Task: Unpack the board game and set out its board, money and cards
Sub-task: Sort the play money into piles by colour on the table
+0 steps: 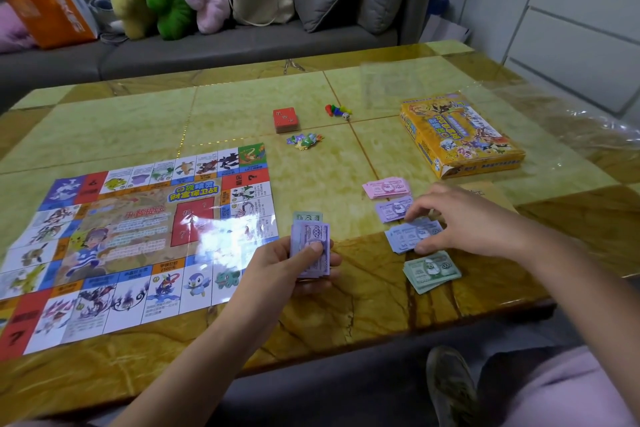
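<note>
Grips a stack of purple notes (311, 243) in the left hand (304, 263), thumb pressed on the top note and fingers curled beneath, just off the right edge of the game board (138, 239), with a green note (308, 217) peeping out behind the stack. Curls the right hand (460, 218) over the blue pile (408, 236) of notes, fingertips at its far edge, thumb at its near edge. Shows four piles in a column on the worktop (346, 305): pink pile (388, 188) farthest, then lilac pile (393, 210), the blue, and green pile (431, 270) nearest. Has the board spread flat on the left. Beyond, near the middle: a red card deck (285, 120), coloured pawns (337, 110) with a die (345, 117) just beside, and a heap of cardboard tokens (304, 140). At far right, the yellow game box (457, 135), with clear plastic wrap (391, 87) behind it.
</note>
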